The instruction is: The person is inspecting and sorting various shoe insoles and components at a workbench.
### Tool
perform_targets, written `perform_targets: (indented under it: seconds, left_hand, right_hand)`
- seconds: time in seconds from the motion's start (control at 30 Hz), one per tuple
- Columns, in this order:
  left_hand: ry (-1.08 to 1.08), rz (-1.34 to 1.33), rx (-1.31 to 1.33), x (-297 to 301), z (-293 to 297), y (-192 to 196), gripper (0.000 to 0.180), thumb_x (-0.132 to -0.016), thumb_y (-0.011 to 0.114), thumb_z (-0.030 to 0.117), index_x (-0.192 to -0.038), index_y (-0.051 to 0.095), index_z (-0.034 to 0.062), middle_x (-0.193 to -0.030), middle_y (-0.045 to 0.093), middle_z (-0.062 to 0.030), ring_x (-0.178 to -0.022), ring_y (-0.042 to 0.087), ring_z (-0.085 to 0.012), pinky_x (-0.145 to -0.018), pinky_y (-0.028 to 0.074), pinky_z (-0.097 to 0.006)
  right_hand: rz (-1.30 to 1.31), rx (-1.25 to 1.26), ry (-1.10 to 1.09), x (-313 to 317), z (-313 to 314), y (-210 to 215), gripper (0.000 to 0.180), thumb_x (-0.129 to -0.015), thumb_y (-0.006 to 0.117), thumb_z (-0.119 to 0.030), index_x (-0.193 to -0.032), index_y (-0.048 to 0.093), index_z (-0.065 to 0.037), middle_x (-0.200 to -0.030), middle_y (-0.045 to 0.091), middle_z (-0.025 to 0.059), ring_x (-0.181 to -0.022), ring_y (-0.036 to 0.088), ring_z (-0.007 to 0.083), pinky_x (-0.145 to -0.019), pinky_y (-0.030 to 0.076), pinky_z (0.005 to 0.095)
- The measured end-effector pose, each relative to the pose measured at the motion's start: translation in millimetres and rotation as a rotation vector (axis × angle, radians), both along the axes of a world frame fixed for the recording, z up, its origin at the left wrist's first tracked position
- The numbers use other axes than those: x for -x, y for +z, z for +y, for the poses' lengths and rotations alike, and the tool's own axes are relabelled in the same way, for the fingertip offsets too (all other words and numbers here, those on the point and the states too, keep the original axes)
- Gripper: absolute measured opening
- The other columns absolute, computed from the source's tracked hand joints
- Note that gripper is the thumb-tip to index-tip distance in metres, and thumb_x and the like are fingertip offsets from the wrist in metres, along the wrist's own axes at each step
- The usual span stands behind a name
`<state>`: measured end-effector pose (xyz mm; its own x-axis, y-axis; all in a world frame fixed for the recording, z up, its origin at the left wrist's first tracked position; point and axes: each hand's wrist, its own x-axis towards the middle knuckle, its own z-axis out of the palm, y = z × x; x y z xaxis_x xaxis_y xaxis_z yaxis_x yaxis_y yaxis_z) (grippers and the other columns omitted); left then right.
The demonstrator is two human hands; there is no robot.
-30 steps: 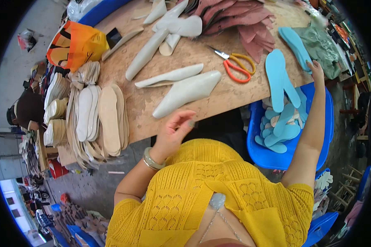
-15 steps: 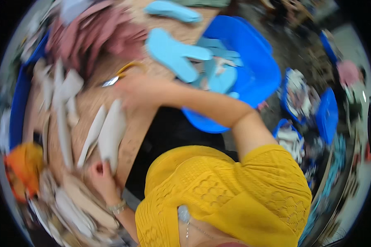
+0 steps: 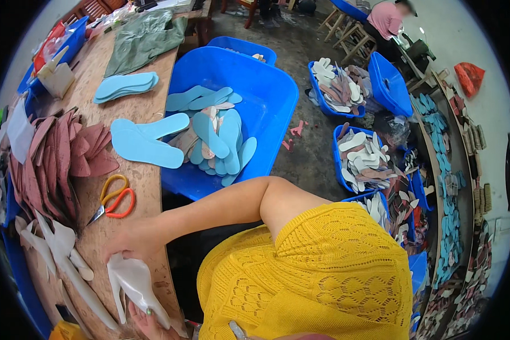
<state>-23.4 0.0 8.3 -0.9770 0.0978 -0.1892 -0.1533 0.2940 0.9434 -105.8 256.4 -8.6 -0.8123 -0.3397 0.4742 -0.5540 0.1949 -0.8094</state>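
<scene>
A glossy white, V-shaped shoe upper piece (image 3: 138, 285) with two long legs lies at the near edge of the wooden table. My right hand (image 3: 129, 241) reaches across from the right, its fingers closed on the piece's far end. At the near end, my left hand (image 3: 146, 324) has its fingers pinched about one leg, partly beneath it. Scissors (image 3: 112, 199) with one yellow and one red handle rest just beyond my right hand. More white shoe pieces (image 3: 68, 266) lie to the left of the held one.
A stack of dark pink shoe pieces (image 3: 51, 164) stands at the left. Light blue insoles (image 3: 147, 139) overhang a blue tub (image 3: 277, 107) that holds more insoles. Other tubs (image 3: 337, 167) stand on the floor at the right. A person in pink (image 3: 386, 20) sits far off.
My view has swung right and up, so the table sits further left and lower. My right hand, blurred before, now shows clearly at the white piece's far end. My left hand stays at its near end.
</scene>
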Motion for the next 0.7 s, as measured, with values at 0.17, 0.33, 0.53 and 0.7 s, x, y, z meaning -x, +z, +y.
perform_targets:
  seconds: [0.17,0.33,0.53,0.7]
  left_hand:
    - [0.026,-0.406,-0.555,4,-49,-38,0.047,-0.091,0.059,0.022,-0.133,0.047,0.0066,-0.074,0.061,-0.0127,-0.054,0.054,-0.0161,-0.045,0.046,-0.029]
    - [0.169,-0.292,-0.424,-1,-51,-29,0.043,-0.091,0.057,0.013,-0.132,0.046,0.0066,-0.101,0.057,-0.0112,-0.08,0.055,-0.0164,-0.07,0.045,-0.027]
    - [0.335,-0.079,-0.23,-12,-9,-4,0.043,-0.09,0.053,0.006,-0.131,0.044,0.007,-0.128,0.05,-0.0112,-0.108,0.054,-0.0183,-0.093,0.044,-0.026]
    - [0.212,0.389,0.277,-1,12,-26,0.037,-0.091,0.056,0.014,-0.126,0.047,0.0063,-0.118,0.054,-0.0111,-0.102,0.057,-0.0181,-0.083,0.048,-0.027]
  right_hand:
    - [0.085,0.277,-0.016,-14,15,-7,0.036,-0.081,0.057,0.005,-0.114,0.063,-0.009,-0.101,0.066,0.0119,-0.092,0.065,0.028,-0.076,0.05,0.0351]
    - [0.02,0.245,-0.043,-18,25,-29,0.04,-0.082,0.054,0.01,-0.116,0.063,-0.009,-0.107,0.068,0.0091,-0.097,0.065,0.0253,-0.08,0.049,0.0323]
    - [0.251,0.335,0.021,-20,15,-37,0.05,-0.08,0.055,0.009,-0.124,0.062,-0.014,-0.121,0.065,0.0071,-0.096,0.066,0.0273,-0.075,0.053,0.0341]
    - [0.188,-0.15,-0.161,-26,25,-33,0.041,-0.075,0.06,-0.001,-0.115,0.063,-0.011,-0.118,0.062,0.0064,-0.096,0.065,0.0275,-0.077,0.054,0.037]
